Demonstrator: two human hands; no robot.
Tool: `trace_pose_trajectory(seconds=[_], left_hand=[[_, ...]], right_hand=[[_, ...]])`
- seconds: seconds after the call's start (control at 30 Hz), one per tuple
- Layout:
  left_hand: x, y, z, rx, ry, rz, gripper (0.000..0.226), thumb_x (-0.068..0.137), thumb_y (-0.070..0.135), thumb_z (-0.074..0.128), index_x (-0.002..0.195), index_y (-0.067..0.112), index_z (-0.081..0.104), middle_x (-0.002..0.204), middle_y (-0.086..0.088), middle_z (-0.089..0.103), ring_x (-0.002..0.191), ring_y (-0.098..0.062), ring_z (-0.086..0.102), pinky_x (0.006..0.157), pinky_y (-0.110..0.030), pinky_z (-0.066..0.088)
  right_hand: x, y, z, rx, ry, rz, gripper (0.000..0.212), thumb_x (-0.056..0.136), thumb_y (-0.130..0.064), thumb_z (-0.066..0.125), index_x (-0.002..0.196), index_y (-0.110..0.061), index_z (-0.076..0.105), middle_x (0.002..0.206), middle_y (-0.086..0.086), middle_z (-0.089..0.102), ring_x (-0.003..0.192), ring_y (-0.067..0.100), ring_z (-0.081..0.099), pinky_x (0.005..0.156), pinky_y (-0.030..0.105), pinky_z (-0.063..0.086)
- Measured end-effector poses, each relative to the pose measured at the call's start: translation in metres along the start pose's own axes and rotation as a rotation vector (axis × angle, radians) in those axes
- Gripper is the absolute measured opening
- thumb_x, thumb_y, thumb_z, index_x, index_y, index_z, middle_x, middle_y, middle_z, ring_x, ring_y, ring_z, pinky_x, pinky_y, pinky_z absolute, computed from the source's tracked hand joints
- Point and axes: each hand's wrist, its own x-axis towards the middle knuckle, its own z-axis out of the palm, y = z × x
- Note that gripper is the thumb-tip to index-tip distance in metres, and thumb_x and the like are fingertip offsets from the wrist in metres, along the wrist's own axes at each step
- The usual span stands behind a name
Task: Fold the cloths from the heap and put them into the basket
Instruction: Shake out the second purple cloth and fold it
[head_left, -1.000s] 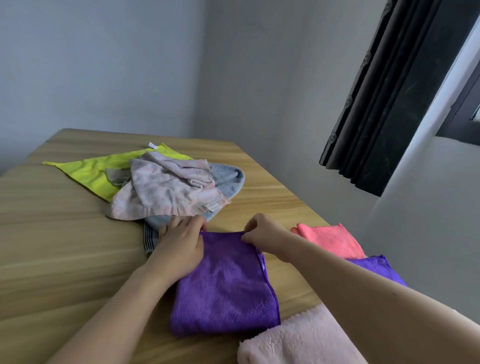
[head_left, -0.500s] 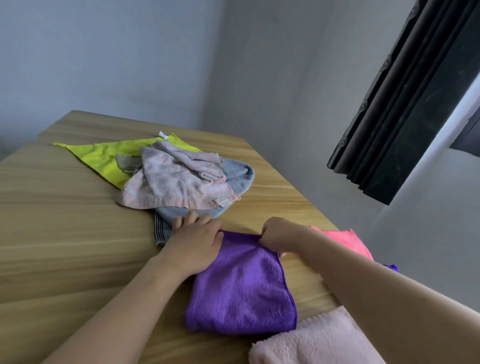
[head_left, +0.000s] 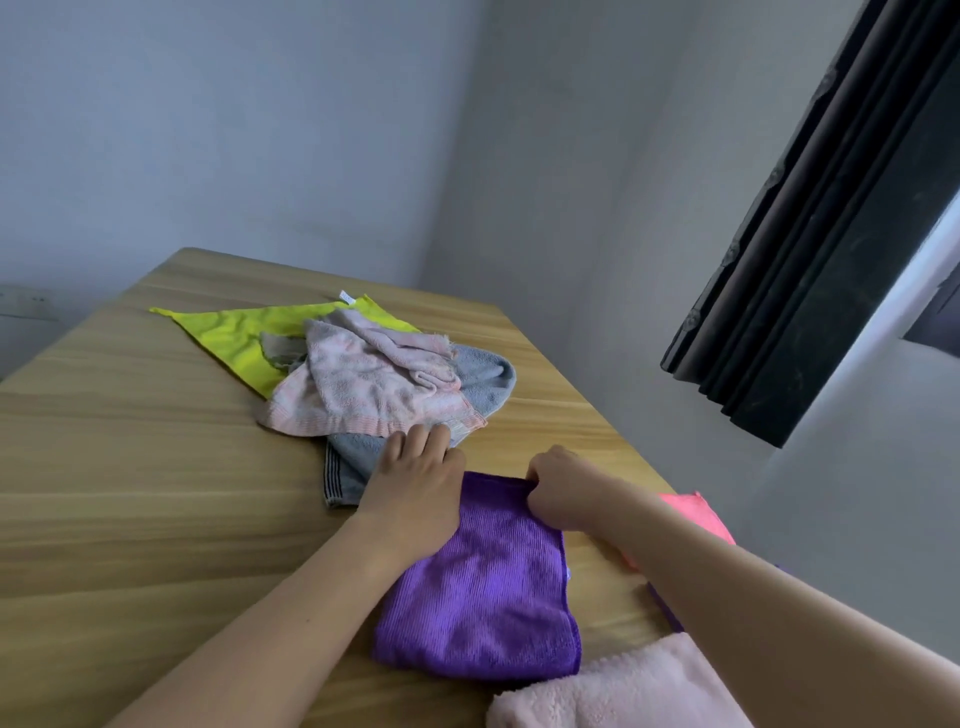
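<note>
A folded purple cloth (head_left: 483, 587) lies flat on the wooden table (head_left: 130, 493) in front of me. My left hand (head_left: 415, 488) rests on its far left corner with the fingers reaching onto the heap's grey cloth. My right hand (head_left: 558, 491) pinches the purple cloth's far edge at the right corner. The heap (head_left: 374, 384) sits just beyond: a pale pink towel on top, a grey-blue cloth (head_left: 483, 374) under it and a yellow-green cloth (head_left: 244, 332) spread to the left. No basket is in view.
A pale pink fluffy cloth (head_left: 623, 686) lies at the near right edge. A coral-pink cloth (head_left: 696, 514) and a sliver of another purple cloth (head_left: 665, 608) show behind my right forearm. Grey walls meet beyond the table; a dark curtain (head_left: 831, 234) hangs at the right.
The view has shifted, so the table and cloths sit further right in frame. Both hands stay at the purple cloth's far edge, the right one slightly nearer the left.
</note>
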Motion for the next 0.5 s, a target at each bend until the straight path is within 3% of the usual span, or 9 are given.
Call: trace_pose_trajectory(seconds=[0.1, 0.17, 0.27, 0.33, 0.37, 0.43, 0.5], left_hand=[[0.017, 0.001, -0.034, -0.020, 0.013, -0.005, 0.017, 0.075, 0.009, 0.058, 0.091, 0.014, 0.054, 0.100, -0.004, 0.050, 0.093, -0.025, 0.048, 0.081, -0.035, 0.040], [0.035, -0.002, -0.065, -0.036, 0.051, -0.005, 0.023, 0.081, 0.004, 0.047, 0.102, 0.012, 0.051, 0.105, -0.005, 0.054, 0.100, -0.028, 0.051, 0.078, -0.036, 0.040], [0.058, -0.007, -0.117, 0.005, 0.165, 0.065, 0.022, 0.069, 0.003, 0.056, 0.090, 0.009, 0.053, 0.088, -0.010, 0.060, 0.083, -0.033, 0.058, 0.062, -0.035, 0.038], [0.059, -0.004, -0.147, 0.023, 0.221, 0.106, 0.019, 0.066, 0.011, 0.062, 0.079, 0.013, 0.048, 0.079, -0.008, 0.058, 0.075, -0.032, 0.057, 0.059, -0.032, 0.032], [0.054, 0.002, -0.156, 0.033, 0.207, 0.120, 0.019, 0.069, 0.014, 0.061, 0.078, 0.016, 0.044, 0.080, -0.006, 0.057, 0.077, -0.030, 0.056, 0.059, -0.030, 0.029], [0.036, 0.016, -0.161, 0.012, 0.090, 0.149, 0.016, 0.076, 0.016, 0.056, 0.080, 0.019, 0.041, 0.086, 0.000, 0.052, 0.082, -0.022, 0.051, 0.059, -0.031, 0.025], [0.009, 0.030, -0.148, -0.043, -0.202, 0.147, 0.009, 0.081, 0.015, 0.054, 0.086, 0.019, 0.047, 0.095, 0.001, 0.054, 0.089, -0.020, 0.055, 0.063, -0.031, 0.037]], right_hand=[[-0.018, 0.006, -0.032, -0.004, 0.104, -0.073, 0.017, 0.085, -0.014, 0.049, 0.099, -0.011, 0.059, 0.106, 0.005, 0.056, 0.092, 0.024, 0.055, 0.072, 0.032, 0.045], [-0.033, 0.009, -0.059, -0.003, 0.259, -0.123, 0.017, 0.085, -0.017, 0.051, 0.100, -0.019, 0.058, 0.100, 0.003, 0.060, 0.094, 0.026, 0.058, 0.069, 0.028, 0.041], [-0.056, 0.013, -0.096, -0.065, 0.629, -0.245, 0.017, 0.082, -0.014, 0.053, 0.098, -0.018, 0.057, 0.100, 0.004, 0.062, 0.094, 0.029, 0.056, 0.067, 0.028, 0.034], [-0.072, 0.015, -0.107, -0.112, 0.759, -0.303, 0.015, 0.077, -0.014, 0.057, 0.092, -0.017, 0.056, 0.098, 0.003, 0.057, 0.094, 0.028, 0.053, 0.067, 0.029, 0.034], [-0.080, 0.014, -0.106, -0.168, 0.747, -0.300, 0.014, 0.077, -0.016, 0.058, 0.091, -0.018, 0.056, 0.099, 0.002, 0.055, 0.095, 0.027, 0.052, 0.068, 0.029, 0.036], [-0.091, 0.011, -0.088, -0.263, 0.570, -0.266, 0.016, 0.077, -0.018, 0.057, 0.094, -0.019, 0.060, 0.106, 0.002, 0.054, 0.101, 0.025, 0.051, 0.073, 0.030, 0.042], [-0.105, 0.006, -0.062, -0.244, 0.253, -0.226, 0.018, 0.079, -0.015, 0.056, 0.095, -0.020, 0.062, 0.102, 0.001, 0.058, 0.090, 0.022, 0.054, 0.068, 0.027, 0.043]])
